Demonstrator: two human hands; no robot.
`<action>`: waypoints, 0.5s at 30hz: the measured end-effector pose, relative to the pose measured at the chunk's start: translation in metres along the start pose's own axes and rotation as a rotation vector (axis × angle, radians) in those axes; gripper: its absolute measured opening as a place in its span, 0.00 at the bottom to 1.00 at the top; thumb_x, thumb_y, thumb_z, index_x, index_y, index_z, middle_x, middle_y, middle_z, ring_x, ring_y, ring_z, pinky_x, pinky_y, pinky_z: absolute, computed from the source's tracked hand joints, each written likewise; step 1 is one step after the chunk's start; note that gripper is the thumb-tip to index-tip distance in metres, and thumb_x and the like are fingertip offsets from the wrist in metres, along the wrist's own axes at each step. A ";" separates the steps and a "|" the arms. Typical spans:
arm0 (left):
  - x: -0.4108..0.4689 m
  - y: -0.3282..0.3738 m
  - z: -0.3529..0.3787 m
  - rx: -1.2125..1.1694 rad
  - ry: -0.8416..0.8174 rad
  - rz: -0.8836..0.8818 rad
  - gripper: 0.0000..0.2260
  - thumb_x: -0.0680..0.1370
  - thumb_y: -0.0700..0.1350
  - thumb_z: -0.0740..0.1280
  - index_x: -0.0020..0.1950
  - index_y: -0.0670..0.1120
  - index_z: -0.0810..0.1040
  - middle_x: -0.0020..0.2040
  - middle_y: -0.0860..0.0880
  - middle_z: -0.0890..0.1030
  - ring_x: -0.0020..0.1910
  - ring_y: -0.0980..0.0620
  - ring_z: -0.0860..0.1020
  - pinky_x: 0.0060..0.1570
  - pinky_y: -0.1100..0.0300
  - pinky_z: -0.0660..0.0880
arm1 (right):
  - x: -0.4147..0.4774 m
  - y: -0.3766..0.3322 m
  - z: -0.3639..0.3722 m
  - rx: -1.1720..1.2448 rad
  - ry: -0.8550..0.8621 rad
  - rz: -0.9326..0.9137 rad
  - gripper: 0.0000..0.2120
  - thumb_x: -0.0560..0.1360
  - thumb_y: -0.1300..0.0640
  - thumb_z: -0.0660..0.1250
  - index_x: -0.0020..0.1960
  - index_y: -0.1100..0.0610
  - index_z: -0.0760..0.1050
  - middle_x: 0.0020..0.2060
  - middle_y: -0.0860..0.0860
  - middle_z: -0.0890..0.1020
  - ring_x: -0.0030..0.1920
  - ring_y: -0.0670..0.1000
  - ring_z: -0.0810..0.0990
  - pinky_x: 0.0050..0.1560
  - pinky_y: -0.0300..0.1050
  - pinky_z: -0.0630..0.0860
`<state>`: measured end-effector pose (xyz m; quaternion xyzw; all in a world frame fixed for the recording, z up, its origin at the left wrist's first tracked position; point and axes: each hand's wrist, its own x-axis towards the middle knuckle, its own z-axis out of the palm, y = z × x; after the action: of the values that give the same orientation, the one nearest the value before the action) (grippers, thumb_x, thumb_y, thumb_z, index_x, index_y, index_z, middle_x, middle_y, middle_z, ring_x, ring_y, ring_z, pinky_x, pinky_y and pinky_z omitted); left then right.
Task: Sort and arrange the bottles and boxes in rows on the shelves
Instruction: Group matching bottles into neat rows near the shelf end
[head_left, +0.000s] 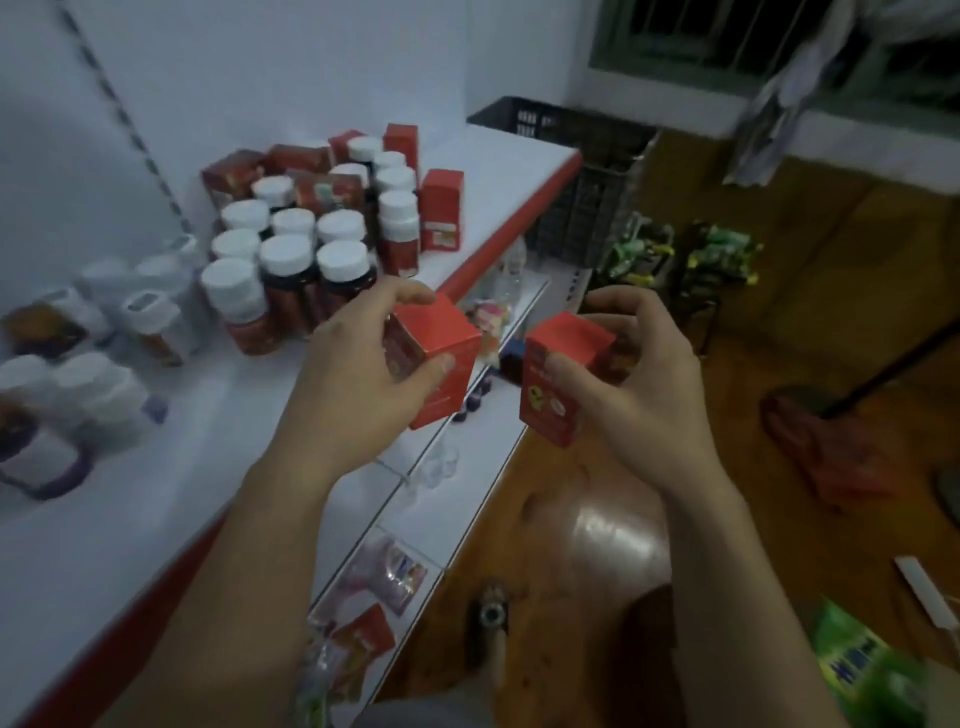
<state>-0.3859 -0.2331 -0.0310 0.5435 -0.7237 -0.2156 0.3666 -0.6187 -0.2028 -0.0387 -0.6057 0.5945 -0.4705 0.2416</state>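
Nearest the camera, two bare forearms rise from 6 o'clock. The left hand (358, 374) grips a red box (441, 353), fingers (410, 295) curled over its top and the thumb pressed on its side. The box hangs just beyond the red front edge of the top shelf (208, 441). At 3 o'clock from it, the right hand (644, 384) pinches a second red box (561, 384), tilted, thumb on the printed face, out over the wooden floor (597, 519). The two boxes are near one another but apart, and neither rests on anything.

Beneath them a lower shelf (467, 499) carries small items too blurred to name.

Farther off, at 11 o'clock, white-capped bottles (291, 254) stand packed in rough rows on the top shelf. More shelved boxes (441, 208) stand at the cluster's right side and lie jumbled behind it. Pale bottles (104, 384) sit blurred at 9 o'clock. A black crate (587, 156) stands past the shelf's far end at 1 o'clock.

The sorting looks unfinished, with the boxes behind still unaligned. Both held boxes sit clear of the shelf, so a loosened grip would likely send one to the lower shelf or the floor. Setting them down beside the close-packed bottles could tip one bottle into its neighbours. The upright box on the cluster's right stands near the edge and could be nudged off.
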 end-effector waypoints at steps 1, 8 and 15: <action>0.022 0.001 0.013 -0.022 -0.010 0.010 0.21 0.74 0.47 0.77 0.64 0.58 0.74 0.59 0.59 0.79 0.56 0.61 0.78 0.51 0.71 0.72 | 0.021 0.008 -0.006 -0.019 0.010 0.001 0.26 0.72 0.48 0.77 0.66 0.46 0.70 0.59 0.44 0.80 0.58 0.44 0.78 0.52 0.38 0.79; 0.170 0.015 0.068 -0.105 0.008 0.076 0.21 0.74 0.48 0.76 0.64 0.57 0.74 0.57 0.64 0.78 0.56 0.66 0.77 0.56 0.65 0.76 | 0.160 0.045 -0.049 -0.118 0.103 -0.020 0.24 0.73 0.49 0.76 0.65 0.46 0.70 0.56 0.42 0.80 0.55 0.42 0.79 0.50 0.44 0.81; 0.271 0.022 0.082 -0.025 0.071 0.040 0.21 0.75 0.48 0.75 0.65 0.57 0.73 0.59 0.58 0.79 0.54 0.58 0.80 0.53 0.60 0.80 | 0.277 0.076 -0.040 -0.050 0.083 -0.017 0.24 0.73 0.47 0.76 0.64 0.46 0.71 0.54 0.41 0.79 0.54 0.40 0.79 0.48 0.44 0.82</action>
<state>-0.5006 -0.4891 0.0128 0.5316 -0.7183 -0.1978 0.4029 -0.7322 -0.4675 -0.0076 -0.5965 0.6106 -0.4820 0.1976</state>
